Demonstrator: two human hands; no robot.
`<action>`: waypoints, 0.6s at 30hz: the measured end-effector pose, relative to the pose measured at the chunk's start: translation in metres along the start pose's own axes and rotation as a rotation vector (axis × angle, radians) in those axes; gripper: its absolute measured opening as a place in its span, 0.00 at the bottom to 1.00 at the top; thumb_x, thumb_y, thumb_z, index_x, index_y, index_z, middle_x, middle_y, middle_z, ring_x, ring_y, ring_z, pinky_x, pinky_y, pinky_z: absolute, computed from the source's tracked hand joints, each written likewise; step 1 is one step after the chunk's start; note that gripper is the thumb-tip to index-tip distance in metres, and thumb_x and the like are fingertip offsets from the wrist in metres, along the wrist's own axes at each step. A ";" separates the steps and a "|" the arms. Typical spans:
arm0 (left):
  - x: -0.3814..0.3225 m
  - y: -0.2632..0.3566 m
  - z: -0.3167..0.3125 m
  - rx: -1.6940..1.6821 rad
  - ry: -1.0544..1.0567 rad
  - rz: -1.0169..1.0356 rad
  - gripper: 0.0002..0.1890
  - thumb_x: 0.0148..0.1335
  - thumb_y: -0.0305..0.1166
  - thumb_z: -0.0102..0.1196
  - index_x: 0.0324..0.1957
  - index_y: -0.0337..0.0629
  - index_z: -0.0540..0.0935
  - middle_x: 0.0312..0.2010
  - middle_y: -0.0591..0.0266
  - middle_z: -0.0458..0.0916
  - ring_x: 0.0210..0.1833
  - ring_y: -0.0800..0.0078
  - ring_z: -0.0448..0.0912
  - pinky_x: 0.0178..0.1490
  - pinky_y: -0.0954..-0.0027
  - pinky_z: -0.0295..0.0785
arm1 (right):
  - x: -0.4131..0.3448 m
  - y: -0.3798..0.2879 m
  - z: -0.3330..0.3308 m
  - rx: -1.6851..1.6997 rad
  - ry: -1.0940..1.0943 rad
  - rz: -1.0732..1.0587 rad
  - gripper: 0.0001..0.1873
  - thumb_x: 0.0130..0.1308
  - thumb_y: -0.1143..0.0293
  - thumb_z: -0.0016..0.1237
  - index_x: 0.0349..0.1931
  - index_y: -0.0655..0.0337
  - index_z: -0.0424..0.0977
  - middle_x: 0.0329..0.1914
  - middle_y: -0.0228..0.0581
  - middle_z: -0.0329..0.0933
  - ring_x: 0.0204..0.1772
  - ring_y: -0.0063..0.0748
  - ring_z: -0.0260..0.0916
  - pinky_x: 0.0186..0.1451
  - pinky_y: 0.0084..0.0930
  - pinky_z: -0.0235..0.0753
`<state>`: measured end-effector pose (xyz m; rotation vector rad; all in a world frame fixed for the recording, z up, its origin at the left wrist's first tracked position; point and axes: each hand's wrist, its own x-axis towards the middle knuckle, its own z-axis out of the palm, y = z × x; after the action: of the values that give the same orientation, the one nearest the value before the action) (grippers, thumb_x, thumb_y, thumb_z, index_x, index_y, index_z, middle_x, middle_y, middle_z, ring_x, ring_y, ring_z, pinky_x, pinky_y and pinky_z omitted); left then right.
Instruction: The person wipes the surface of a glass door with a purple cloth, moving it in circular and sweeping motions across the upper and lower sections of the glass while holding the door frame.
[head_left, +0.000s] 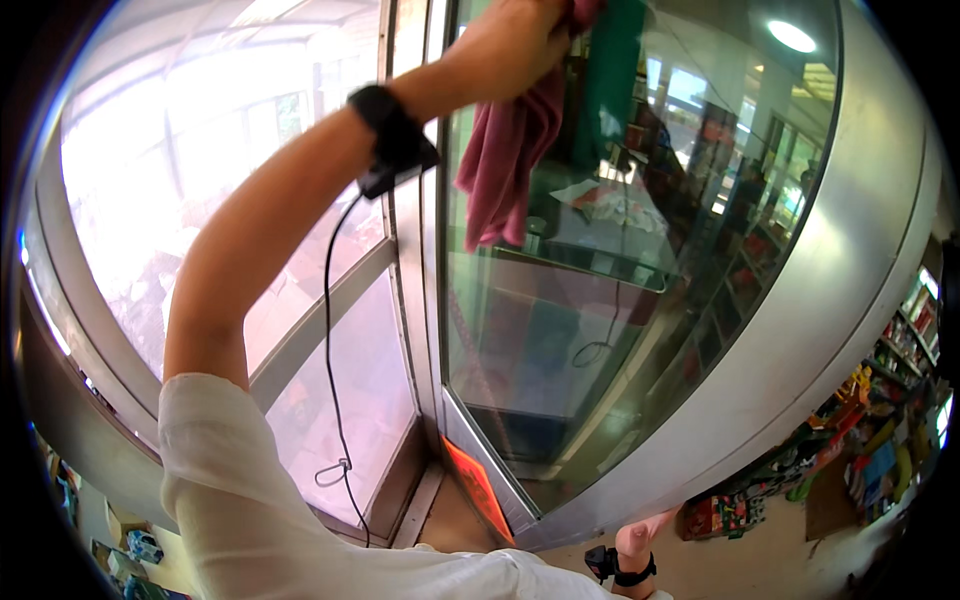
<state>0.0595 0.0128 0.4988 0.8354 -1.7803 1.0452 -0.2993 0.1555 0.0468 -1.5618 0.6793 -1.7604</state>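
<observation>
My left hand (517, 52) is raised high in front of a glass door panel (570, 405). It grips a dusky pink cloth (510, 165), which hangs down in folds over the glass. Part of the cloth shows above the hand at the top rim. Low on the right, my right hand (643, 531) is at the lower outer edge of the door's wide metal frame (847, 247). That frame hides its fingers, so whether it grips the edge is unclear. Each wrist wears a black strap with a small device.
A black cable (330, 322) hangs from the left wrist device. To the left stands a metal-framed glazed panel (330, 285), bright outside. An orange-red sheet (480, 487) is low by the door. Shelves of packaged goods (892, 360) and boxed items (720, 516) are at right.
</observation>
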 end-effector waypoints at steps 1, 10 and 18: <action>0.016 0.001 -0.008 0.070 -0.025 -0.017 0.12 0.65 0.28 0.52 0.48 0.32 0.79 0.56 0.36 0.67 0.58 0.41 0.71 0.59 0.51 0.71 | 0.003 0.001 0.001 -0.002 0.001 -0.005 0.59 0.59 0.36 0.55 0.76 0.63 0.35 0.78 0.47 0.42 0.76 0.44 0.47 0.76 0.44 0.50; 0.003 0.003 0.002 -0.009 -0.092 -0.186 0.17 0.67 0.28 0.48 0.56 0.33 0.75 0.61 0.33 0.61 0.57 0.37 0.72 0.62 0.51 0.70 | -0.001 0.007 0.003 0.012 0.007 -0.083 0.57 0.59 0.38 0.52 0.76 0.63 0.38 0.79 0.47 0.42 0.79 0.46 0.44 0.78 0.46 0.46; 0.019 -0.010 -0.002 0.000 0.088 -0.034 0.13 0.62 0.24 0.52 0.47 0.31 0.80 0.57 0.36 0.68 0.58 0.39 0.71 0.63 0.54 0.69 | 0.002 0.000 0.004 0.031 -0.034 -0.086 0.55 0.60 0.39 0.51 0.76 0.63 0.38 0.79 0.47 0.43 0.79 0.47 0.44 0.78 0.46 0.46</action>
<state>0.0617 0.0086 0.5200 0.8045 -1.6868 1.0448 -0.2955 0.1540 0.0489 -1.6177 0.5728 -1.7942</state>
